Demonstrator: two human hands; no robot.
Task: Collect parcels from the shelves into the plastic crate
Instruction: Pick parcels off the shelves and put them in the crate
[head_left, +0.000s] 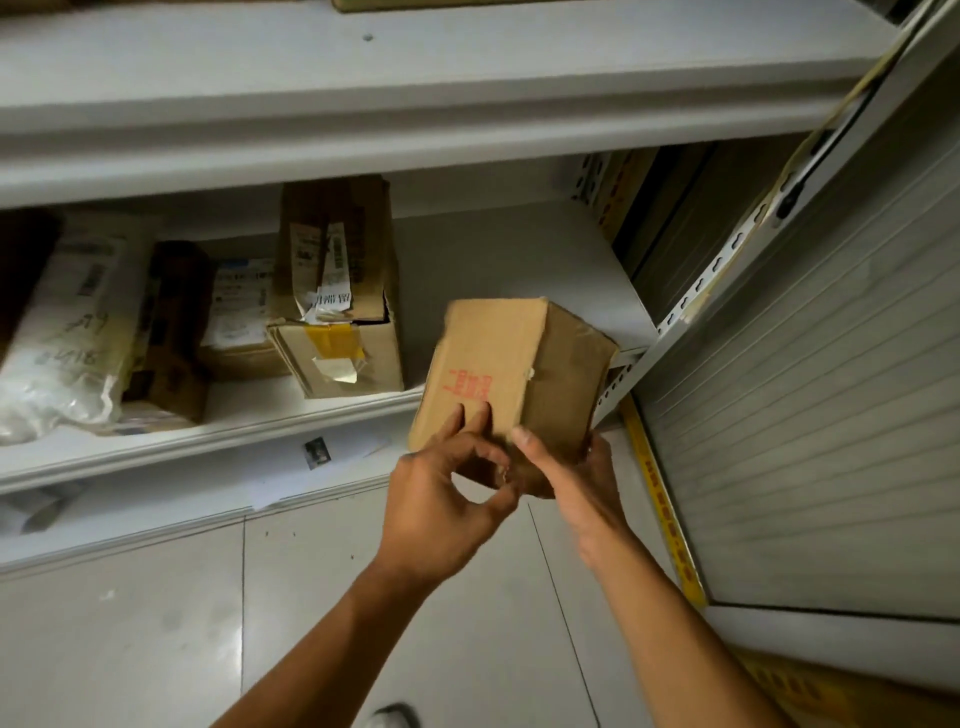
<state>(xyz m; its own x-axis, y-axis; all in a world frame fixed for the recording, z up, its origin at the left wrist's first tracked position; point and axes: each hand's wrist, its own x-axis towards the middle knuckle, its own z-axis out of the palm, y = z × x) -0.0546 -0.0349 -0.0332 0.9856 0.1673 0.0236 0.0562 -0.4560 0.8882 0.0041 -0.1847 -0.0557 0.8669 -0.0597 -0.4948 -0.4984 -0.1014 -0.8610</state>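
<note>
At the far left of the lower shelf (218, 441), a white plastic mailer bag (62, 332) with handwritten marks is being seen lying against a dark brown parcel (171, 332). Beside that, a flat parcel with a white label (236, 312) is being shown lying behind a taller taped cardboard box (337, 291), whose torn labels and yellow tape are being displayed toward the camera. Further right, in front of the shelf edge and clear of the shelf board, a small cardboard box (498, 374) with a red stamp on its near face is being held tilted in the air by both hands. The left hand (441, 499) is being pressed to the stamped face with fingers laid up it, the thumb curled toward the box's lower corner. The right hand (571, 473) is being wrapped under and around the box's lower right side, its thumb lying on the near edge, so the box is being gripped between the two hands. Below them, pale floor tiles (156, 623) are being shown. At the right, a grey ribbed shutter (805, 441) with a yellow strip (665, 509) along its left edge is being seen beside the perforated shelf upright (727, 260). The plastic crate is not being shown.
</note>
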